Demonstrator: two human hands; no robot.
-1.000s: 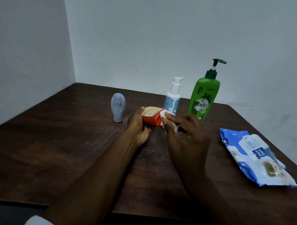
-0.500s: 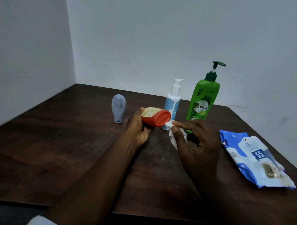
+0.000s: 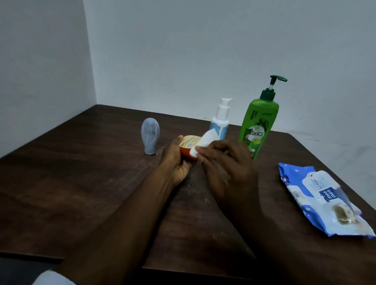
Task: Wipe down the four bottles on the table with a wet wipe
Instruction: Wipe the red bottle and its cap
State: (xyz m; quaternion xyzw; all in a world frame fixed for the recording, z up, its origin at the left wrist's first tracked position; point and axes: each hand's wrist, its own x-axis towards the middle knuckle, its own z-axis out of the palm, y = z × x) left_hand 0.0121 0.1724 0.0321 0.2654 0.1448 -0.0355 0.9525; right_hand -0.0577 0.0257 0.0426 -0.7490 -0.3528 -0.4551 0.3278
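My left hand (image 3: 176,161) grips a small orange bottle (image 3: 188,145) lying on its side above the table's middle. A white wet wipe (image 3: 204,143) is pinched in my right hand (image 3: 225,170) and lies against the orange bottle's right end. Behind them stand a white and blue pump bottle (image 3: 221,120) and a tall green pump bottle (image 3: 260,124), both upright. A small grey-blue bottle (image 3: 150,135) stands cap-down to the left, apart from my hands.
A blue and white wet wipe pack (image 3: 322,200) lies flat on the right of the dark wooden table (image 3: 73,180). Pale walls close off the back and the left side. The table's front edge runs along the bottom of the view.
My right hand has come back from the lower right and laid the wipe over the orange bottle's right end. The left hand has kept hold of the bottle.
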